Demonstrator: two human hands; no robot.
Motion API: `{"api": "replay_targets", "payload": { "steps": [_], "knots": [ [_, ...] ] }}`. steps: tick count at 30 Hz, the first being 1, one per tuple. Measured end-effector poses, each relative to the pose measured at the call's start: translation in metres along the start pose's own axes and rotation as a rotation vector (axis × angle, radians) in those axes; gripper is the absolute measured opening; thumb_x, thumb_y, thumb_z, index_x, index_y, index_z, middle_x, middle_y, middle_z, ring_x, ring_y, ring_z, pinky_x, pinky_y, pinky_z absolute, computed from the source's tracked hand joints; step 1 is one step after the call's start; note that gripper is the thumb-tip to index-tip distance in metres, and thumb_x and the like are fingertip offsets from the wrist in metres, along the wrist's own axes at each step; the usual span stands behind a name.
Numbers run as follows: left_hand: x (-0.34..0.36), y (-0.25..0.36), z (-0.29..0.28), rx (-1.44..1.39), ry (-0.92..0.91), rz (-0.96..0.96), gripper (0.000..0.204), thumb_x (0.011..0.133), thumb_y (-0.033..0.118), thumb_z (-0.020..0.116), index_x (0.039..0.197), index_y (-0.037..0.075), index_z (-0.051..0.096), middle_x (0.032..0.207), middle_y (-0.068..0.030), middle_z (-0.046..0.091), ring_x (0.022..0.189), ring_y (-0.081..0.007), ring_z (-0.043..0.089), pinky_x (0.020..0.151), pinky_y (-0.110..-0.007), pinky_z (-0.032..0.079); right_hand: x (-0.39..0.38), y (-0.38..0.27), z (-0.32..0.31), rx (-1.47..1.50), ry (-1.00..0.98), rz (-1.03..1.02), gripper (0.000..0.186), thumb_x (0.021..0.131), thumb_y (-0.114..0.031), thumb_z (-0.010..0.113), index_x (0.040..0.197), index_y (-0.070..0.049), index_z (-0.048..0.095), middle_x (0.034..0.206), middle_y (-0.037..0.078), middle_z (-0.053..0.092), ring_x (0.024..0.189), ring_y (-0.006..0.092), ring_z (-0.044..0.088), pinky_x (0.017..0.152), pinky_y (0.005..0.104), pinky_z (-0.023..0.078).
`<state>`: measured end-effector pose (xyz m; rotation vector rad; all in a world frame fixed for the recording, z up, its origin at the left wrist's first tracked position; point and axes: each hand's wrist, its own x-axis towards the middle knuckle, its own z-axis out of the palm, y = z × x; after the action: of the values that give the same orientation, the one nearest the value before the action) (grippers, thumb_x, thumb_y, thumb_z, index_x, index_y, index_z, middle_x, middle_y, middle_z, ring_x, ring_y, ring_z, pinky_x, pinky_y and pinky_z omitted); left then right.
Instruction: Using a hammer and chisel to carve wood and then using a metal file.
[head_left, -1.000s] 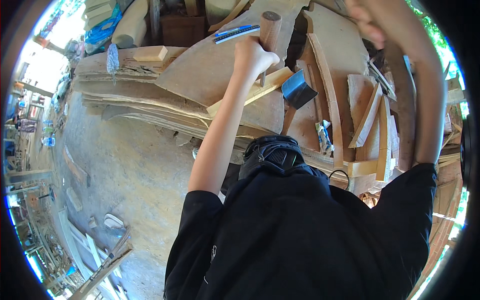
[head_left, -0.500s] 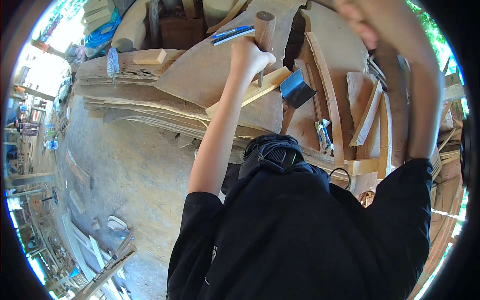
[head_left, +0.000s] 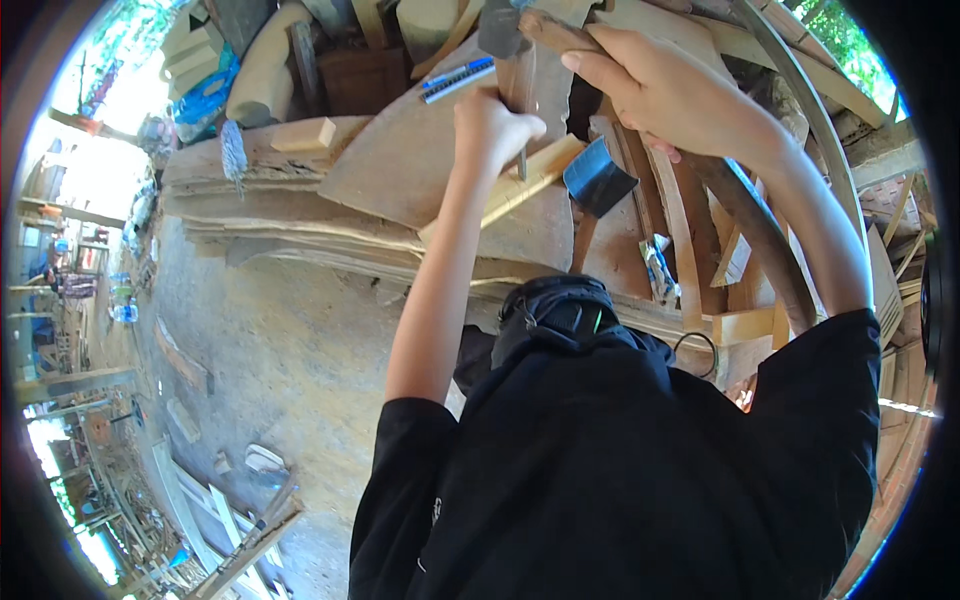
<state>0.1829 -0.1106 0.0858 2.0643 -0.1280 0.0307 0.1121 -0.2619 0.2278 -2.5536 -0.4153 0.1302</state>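
My left hand [head_left: 488, 132] is closed around the wooden handle of a chisel [head_left: 516, 82], which stands upright with its blade end on a narrow pale wood block [head_left: 535, 180]. In my right hand [head_left: 685, 95] is the wooden handle of a hammer [head_left: 502, 32]; its dark head is at the top of the chisel, though I cannot tell whether they touch. The block lies slantwise on a broad board [head_left: 385, 165]. Beyond my left hand are a blue pen and a ruler [head_left: 460, 84]. Beside the block's right end sits a dark, curved metal blade [head_left: 601, 178].
Stacked rough planks [head_left: 300, 235] edge the work surface above a concrete floor [head_left: 290, 340]. Wood strips [head_left: 680, 240] and a crumpled tube [head_left: 659, 270] lie to the right. A small wood block [head_left: 304, 135] rests at left. White strips [head_left: 215, 510] lie on the floor.
My right hand has swung down and left from the upper right, bringing the hammer head to the chisel's top. My left hand keeps its grip on the chisel. The view has shifted slightly.
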Motion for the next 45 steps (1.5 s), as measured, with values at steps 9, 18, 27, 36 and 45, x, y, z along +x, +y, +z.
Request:
{"api": "replay_targets", "payload": {
  "steps": [9,18,27,36,45],
  "knots": [
    [-0.003,0.013,0.001,0.067,-0.047,-0.031,0.026,0.051,0.015,0.07,0.074,0.002,0.067,0.074,-0.0165,0.065,0.073,-0.0264,0.065,0.068,-0.032,0.05,-0.008,-0.009,-0.023,-0.004,0.163,-0.115,0.031,0.094,-0.03,0.037,0.082,-0.003,0.045,0.047,0.001,0.04,0.032,0.0073,0.041,0.029,0.0209,0.033],
    [-0.012,-0.002,-0.009,-0.087,0.018,0.074,0.026,0.052,0.012,0.069,0.076,0.003,0.068,0.07,-0.0142,0.066,0.071,-0.023,0.066,0.067,-0.031,0.051,-0.001,0.042,0.02,0.379,0.146,0.08,0.031,0.093,-0.031,0.041,0.084,-0.001,0.045,0.05,0.005,0.044,0.034,0.0091,0.045,0.029,0.0238,0.034],
    [-0.011,-0.002,-0.007,-0.1,-0.016,0.003,0.025,0.053,0.011,0.071,0.076,0.003,0.065,0.073,-0.0098,0.066,0.071,-0.0184,0.064,0.069,-0.029,0.05,0.002,0.143,0.15,0.318,-0.105,0.348,0.035,0.092,-0.029,0.037,0.087,0.006,0.045,0.053,0.014,0.053,0.035,0.0221,0.053,0.031,0.0336,0.042],
    [0.019,-0.028,-0.035,-0.42,-0.122,-0.246,0.029,0.059,0.005,0.071,0.086,0.001,0.06,0.08,-0.0106,0.065,0.077,-0.0187,0.064,0.07,-0.027,0.051,0.009,0.155,0.164,0.27,-0.068,0.392,0.038,0.091,-0.03,0.038,0.086,0.006,0.045,0.062,0.021,0.059,0.045,0.0303,0.058,0.038,0.0398,0.046],
    [-0.007,-0.101,-0.072,-0.826,0.002,-0.219,0.036,0.072,-0.007,0.06,0.104,0.002,0.045,0.102,-0.0115,0.054,0.104,-0.0261,0.055,0.088,-0.035,0.047,0.002,0.171,0.19,0.15,0.119,0.368,0.035,0.088,-0.033,0.043,0.089,0.001,0.047,0.07,0.026,0.059,0.066,0.0427,0.06,0.06,0.0496,0.048]
  ]
}}
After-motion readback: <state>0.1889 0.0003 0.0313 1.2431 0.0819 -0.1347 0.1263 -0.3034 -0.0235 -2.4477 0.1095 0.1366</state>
